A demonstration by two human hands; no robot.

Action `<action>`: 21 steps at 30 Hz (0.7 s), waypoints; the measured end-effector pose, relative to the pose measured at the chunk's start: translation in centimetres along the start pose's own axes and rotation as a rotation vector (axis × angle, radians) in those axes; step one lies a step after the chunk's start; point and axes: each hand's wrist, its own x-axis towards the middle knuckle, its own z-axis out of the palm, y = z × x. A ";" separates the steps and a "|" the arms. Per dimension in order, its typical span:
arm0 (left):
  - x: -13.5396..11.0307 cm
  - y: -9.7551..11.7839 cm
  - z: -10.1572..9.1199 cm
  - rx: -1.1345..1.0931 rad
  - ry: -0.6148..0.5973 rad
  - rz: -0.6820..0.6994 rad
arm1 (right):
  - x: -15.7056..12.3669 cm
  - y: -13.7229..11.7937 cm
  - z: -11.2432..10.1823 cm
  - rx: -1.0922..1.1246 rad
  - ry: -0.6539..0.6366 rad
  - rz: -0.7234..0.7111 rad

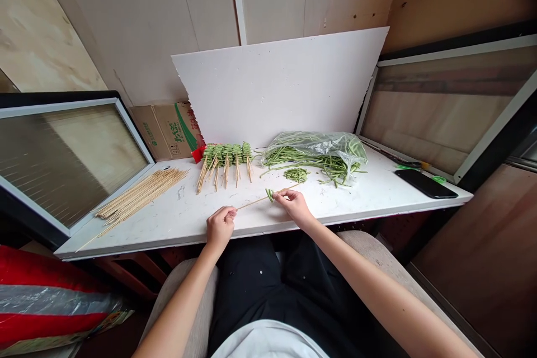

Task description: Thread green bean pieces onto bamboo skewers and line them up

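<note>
My left hand (221,227) is closed around one end of a thin wooden skewer (251,202), which slants up to the right above the table's front part. Near the skewer's far end, my right hand (292,205) pinches short green bean pieces (269,194) that sit on the stick. Just beyond the right hand lies a small pile of cut bean pieces (296,174). Behind it, long green beans (289,154) spill from a clear plastic bag (335,144). Finished bean skewers (226,154) are stacked in bundles farther left, their bare ends pointing toward me.
Bare skewers (142,193) lie spread at the table's left. On the right is a black phone (425,184) beside a green ring (438,179). A cardboard box (165,131) and a white board (281,89) stand at the back of the white table (352,208).
</note>
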 end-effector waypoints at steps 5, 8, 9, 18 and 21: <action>0.2 0.6 -0.4 0.017 -0.032 0.030 | -0.2 -0.4 -0.2 -0.008 0.006 0.004; 0.3 0.7 -0.5 0.022 -0.035 0.016 | -0.2 -0.5 -0.4 0.023 -0.029 -0.005; 0.3 0.8 -0.5 0.020 -0.034 0.009 | -0.2 -0.5 -0.4 0.035 -0.034 0.003; -0.2 0.6 -0.7 0.046 -0.041 0.067 | -0.4 -0.2 -0.5 0.124 0.004 0.108; -0.4 0.7 -0.7 0.055 -0.028 0.097 | -0.5 -0.3 -0.5 0.156 -0.007 0.133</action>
